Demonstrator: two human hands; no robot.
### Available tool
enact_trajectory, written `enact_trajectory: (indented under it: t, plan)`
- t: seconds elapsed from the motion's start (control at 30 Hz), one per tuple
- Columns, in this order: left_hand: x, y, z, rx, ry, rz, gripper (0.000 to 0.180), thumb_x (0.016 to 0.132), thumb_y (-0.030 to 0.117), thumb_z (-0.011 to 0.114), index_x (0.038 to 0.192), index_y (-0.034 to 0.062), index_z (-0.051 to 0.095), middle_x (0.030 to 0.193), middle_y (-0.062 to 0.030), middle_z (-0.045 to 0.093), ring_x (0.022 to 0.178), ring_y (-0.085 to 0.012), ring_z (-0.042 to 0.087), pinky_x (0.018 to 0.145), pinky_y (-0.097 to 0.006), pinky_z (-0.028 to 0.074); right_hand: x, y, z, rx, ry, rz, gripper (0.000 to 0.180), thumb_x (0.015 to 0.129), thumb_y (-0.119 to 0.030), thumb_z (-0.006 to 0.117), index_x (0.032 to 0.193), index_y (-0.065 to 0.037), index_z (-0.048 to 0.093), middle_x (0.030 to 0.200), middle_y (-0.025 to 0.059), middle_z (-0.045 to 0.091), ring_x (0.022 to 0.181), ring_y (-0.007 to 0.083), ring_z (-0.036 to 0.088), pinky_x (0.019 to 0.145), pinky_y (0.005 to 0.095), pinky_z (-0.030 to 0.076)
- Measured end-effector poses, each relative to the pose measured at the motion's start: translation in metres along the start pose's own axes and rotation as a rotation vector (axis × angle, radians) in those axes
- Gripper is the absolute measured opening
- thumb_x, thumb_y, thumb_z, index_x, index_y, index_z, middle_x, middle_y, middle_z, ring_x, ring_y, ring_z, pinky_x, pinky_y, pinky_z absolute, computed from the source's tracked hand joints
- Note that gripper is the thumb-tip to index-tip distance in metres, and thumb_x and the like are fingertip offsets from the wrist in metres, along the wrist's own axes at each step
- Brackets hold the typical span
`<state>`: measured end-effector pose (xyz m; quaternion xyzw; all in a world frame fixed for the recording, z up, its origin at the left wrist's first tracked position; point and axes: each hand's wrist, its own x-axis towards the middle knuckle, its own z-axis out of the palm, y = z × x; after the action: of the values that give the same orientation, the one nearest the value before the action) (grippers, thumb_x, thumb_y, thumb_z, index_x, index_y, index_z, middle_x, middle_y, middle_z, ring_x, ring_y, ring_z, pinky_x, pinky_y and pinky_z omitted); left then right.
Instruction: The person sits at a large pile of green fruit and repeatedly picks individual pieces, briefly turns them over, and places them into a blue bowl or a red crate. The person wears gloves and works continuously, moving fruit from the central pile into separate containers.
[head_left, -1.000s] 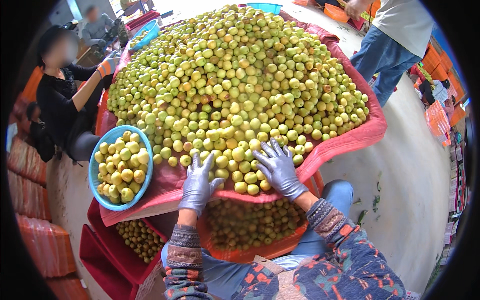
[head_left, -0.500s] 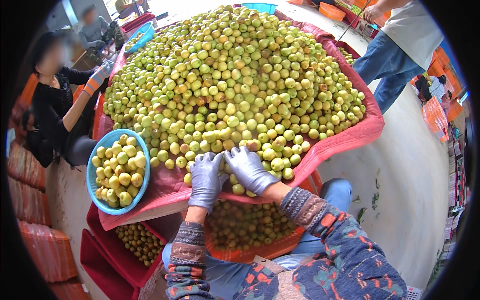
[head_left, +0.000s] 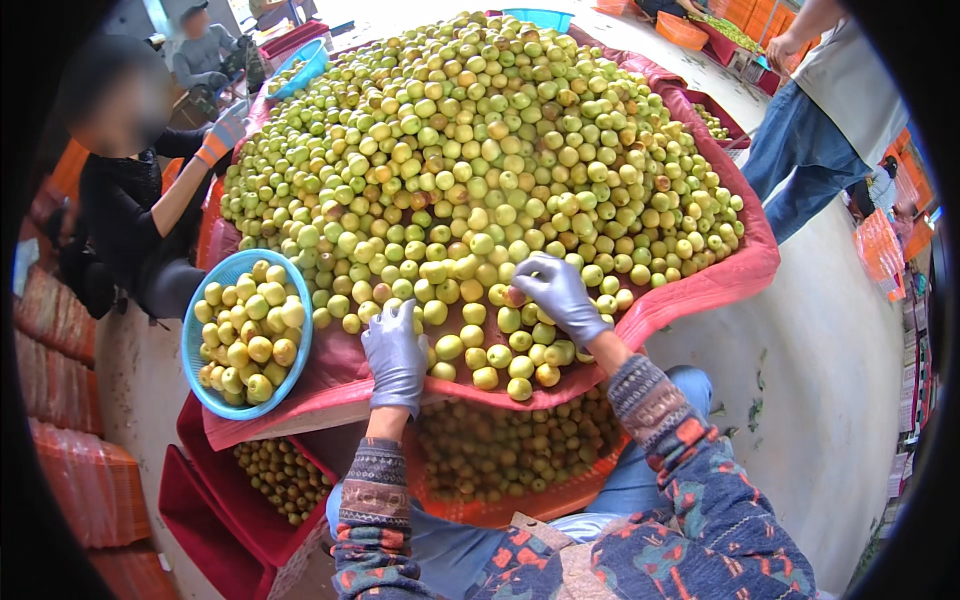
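floor (head_left: 815, 400): pale grey | left: stacked orange crates (head_left: 88, 490) | light: bright toward far end

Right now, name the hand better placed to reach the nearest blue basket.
Likely the left hand: it lies closer to the blue basket; the right hand is farther, near a reddish fruit.

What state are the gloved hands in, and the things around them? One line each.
Left hand: partly curled at the pile's near edge; grip unclear.
Right hand: bent down at a reddish fruit; grip unclear.
Reddish fruit: partly hidden by right hand.
Fruit pile: loose, heaped.
Red cloth: spread under the pile, edge hanging.
Near blue basket: heaped with fruit.
Dark red bin: open, holding fruit.
Orange crate: open, holding fruit.
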<state>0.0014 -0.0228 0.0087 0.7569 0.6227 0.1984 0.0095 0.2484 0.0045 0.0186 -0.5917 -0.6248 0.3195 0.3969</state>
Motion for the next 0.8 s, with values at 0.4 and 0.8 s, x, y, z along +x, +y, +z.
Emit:
enact_trajectory:
  t: [0.4,0.8]
  plan:
    - [0.002,-0.018,-0.008,-0.006,-0.201,-0.169,0.064,0.075,0.032,0.072,0.130,0.0107,0.048,0.138,-0.0256,0.040,0.122,-0.0469,0.041,0.100,-0.052,0.038,0.059,-0.013,0.054,-0.673,-0.381,-0.440,0.021,0.078,-0.011,0.056,0.096,-0.018,0.066,0.096,0.0052,0.066,0.087,0.0290,0.064,0.074,0.0393,0.051]
    - [0.003,-0.015,-0.021,-0.010,-0.238,-0.100,0.057,0.071,0.023,0.075,0.123,0.0127,0.055,0.130,-0.0180,0.050,0.120,-0.0409,0.045,0.095,-0.044,0.044,0.039,-0.046,0.093,-0.872,-0.344,-0.493,0.011,0.076,-0.014,0.061,0.084,-0.009,0.067,0.091,0.0108,0.064,0.076,0.0261,0.068,0.057,0.0375,0.054]
